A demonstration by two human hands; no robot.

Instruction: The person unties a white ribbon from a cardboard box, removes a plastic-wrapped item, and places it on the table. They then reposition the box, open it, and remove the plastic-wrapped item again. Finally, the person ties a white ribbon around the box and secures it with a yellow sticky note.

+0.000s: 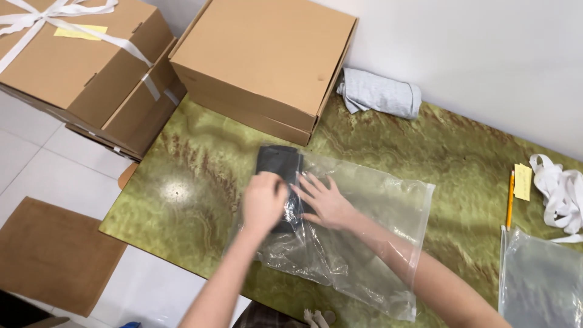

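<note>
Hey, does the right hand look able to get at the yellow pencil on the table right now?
Probably not at once: the right hand sits inside the clear plastic bag, against the dark folded garment. The yellow pencil lies uncovered, apart on the table.

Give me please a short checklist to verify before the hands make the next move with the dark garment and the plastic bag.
1. Right hand is inside the clear plastic bag and lies flat on the dark folded garment: ok.
2. Left hand is on the bag's mouth edge, over the garment: ok.
3. Garment fully inside the bag: not ok, its far end sticks out of the opening.
4. Garment stays neatly folded: cannot tell, the hands cover its middle.
5. Room on the green marbled table around the bag: ok; the cardboard box stands just behind the garment.
6. Bag lies smooth: not ok, it is wrinkled near the wrists.
</note>
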